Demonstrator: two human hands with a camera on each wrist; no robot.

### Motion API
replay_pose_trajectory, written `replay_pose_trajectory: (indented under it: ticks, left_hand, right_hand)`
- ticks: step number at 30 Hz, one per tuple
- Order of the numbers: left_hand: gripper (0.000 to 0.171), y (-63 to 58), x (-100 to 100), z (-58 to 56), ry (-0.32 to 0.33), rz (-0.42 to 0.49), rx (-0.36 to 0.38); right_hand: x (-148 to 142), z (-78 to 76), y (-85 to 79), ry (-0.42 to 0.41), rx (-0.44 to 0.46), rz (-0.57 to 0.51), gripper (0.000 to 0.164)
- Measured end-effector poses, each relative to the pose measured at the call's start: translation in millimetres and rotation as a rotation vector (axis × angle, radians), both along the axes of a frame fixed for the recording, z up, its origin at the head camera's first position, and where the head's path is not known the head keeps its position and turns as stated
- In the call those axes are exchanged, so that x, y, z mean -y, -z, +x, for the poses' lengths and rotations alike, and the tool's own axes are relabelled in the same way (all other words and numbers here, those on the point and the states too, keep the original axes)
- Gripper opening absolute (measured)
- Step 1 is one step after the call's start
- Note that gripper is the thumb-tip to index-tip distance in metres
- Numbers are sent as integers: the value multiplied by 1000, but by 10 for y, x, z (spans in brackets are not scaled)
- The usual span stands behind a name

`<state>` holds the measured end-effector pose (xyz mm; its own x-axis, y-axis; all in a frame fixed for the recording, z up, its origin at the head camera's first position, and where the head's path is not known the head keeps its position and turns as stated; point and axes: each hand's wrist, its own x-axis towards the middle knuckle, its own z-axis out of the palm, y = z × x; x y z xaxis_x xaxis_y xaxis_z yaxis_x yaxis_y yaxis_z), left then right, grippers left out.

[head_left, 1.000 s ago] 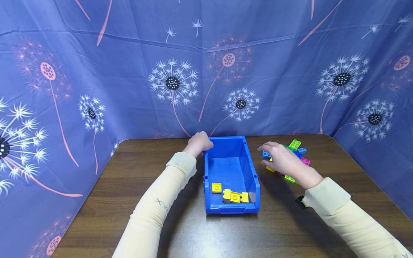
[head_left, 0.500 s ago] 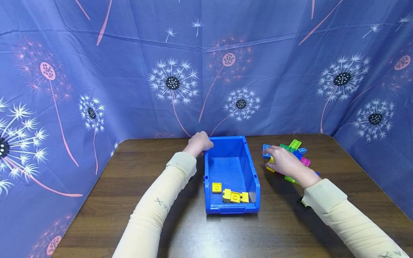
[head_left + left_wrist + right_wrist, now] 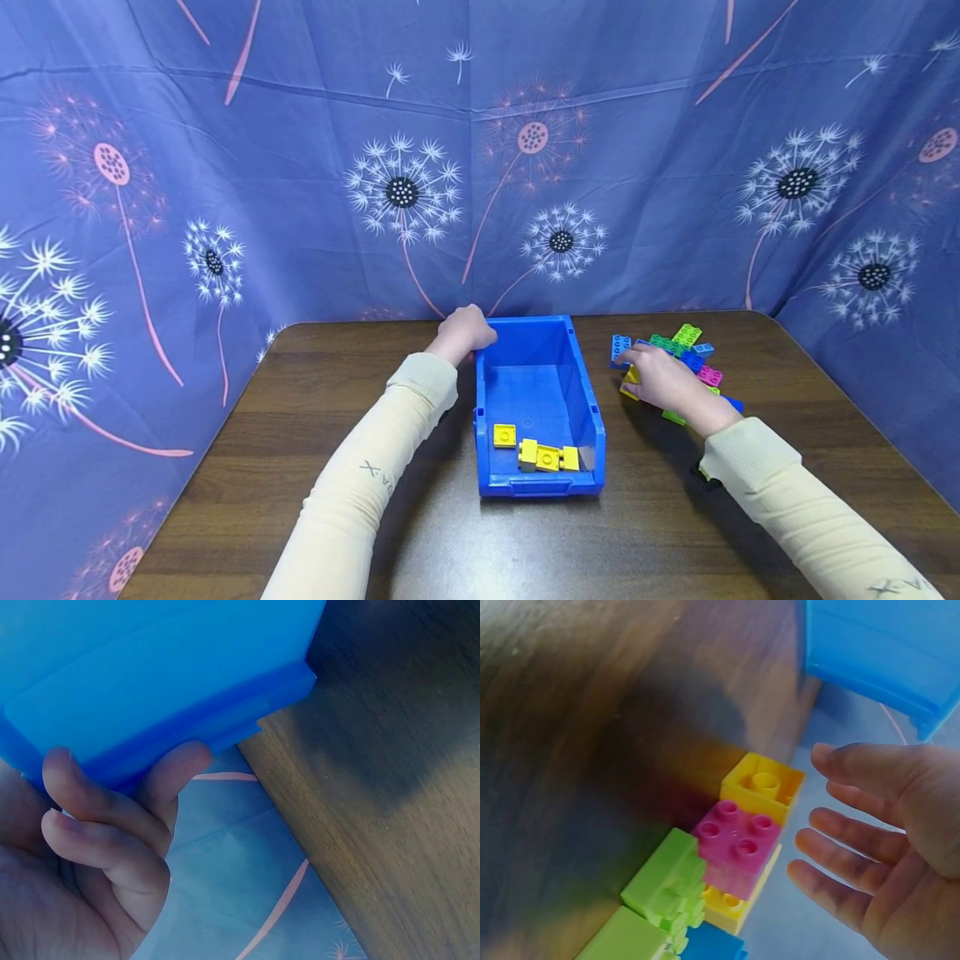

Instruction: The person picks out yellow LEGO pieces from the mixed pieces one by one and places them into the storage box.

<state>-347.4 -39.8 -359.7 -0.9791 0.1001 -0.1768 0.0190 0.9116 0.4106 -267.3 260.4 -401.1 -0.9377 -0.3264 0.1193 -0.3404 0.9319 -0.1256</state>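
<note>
In the head view a blue plastic bin (image 3: 540, 488) stands mid-table, with several yellow toy bricks (image 3: 547, 458) lying near its front. My left hand (image 3: 467, 332) grips the bin's far left corner; the left wrist view shows curled fingers (image 3: 112, 859) at the bin's edge. On the right, my right hand (image 3: 663, 383) hovers low over a pile of coloured toy bricks. Its fingers (image 3: 847, 859) are loosely spread and hold nothing in the right wrist view. Nearest to them are a yellow brick (image 3: 763, 784) and a pink brick (image 3: 735, 844).
Around the right hand lie a light blue brick (image 3: 619, 346), a lime green brick (image 3: 687, 335) and a magenta brick (image 3: 709, 376). A blue dandelion-print cloth (image 3: 300, 167) hangs behind the brown wooden table (image 3: 300, 467).
My right hand has moved slightly right and down over the brick pile, uncovering more of the light blue brick. The left hand and the bin have stayed put.
</note>
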Motion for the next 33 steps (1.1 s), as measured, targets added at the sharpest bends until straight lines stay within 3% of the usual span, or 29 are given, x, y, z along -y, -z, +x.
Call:
replay_pose_trajectory:
  ticks: [13,33]
  left_hand:
    - [23,-5,11,7,6,23,21]
    - [21,-3,7,15,11,44,7]
  right_hand:
    - [-105,-80,118,23,21,-7,37]
    - [-125,-143,131,39,63,19,26]
